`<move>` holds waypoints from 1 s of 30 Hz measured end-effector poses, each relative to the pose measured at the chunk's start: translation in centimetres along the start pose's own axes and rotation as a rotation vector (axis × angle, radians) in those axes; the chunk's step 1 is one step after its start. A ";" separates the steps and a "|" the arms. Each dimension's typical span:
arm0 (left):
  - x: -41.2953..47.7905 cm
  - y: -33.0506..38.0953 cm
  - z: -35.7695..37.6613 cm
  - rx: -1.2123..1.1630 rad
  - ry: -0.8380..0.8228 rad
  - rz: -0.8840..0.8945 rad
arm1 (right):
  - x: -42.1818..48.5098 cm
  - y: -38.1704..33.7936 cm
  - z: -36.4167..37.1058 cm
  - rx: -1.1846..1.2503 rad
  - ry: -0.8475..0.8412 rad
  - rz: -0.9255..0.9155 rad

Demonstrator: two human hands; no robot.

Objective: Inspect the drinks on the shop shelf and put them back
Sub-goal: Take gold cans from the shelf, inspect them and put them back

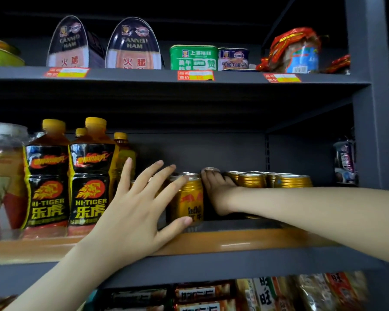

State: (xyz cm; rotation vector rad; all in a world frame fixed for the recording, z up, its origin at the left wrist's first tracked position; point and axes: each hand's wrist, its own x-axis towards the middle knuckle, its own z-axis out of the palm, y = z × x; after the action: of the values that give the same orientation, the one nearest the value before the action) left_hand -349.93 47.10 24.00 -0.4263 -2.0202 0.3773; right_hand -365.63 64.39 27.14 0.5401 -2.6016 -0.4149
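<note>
dim grey metal shelving (366, 90) with an orange shelf lip (245, 241).

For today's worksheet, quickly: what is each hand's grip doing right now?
Left hand: open, fingers spread against the front gold can.
Right hand: grips a rear can, only its top showing.

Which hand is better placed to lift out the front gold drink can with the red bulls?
Left. The left hand is spread open over the front gold drink can, thumb by its base. The right hand reaches past it, grip hidden.
</note>
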 end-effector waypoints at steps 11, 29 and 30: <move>0.1 0.2 -0.4 0.008 -0.014 -0.021 | -2.1 0.3 -1.4 -0.078 0.122 -0.138; 0.1 0.3 -0.7 0.076 0.007 0.008 | -4.8 4.1 -5.3 -0.667 0.873 -0.157; 0.1 0.3 -0.7 0.085 0.008 0.016 | -5.3 4.2 -5.4 -0.630 0.921 -0.152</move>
State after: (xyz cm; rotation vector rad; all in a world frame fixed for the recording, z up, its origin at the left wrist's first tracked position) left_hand -349.31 47.48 24.28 -0.3904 -1.9857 0.4686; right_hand -359.92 69.34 31.32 0.5273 -1.4553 -0.7712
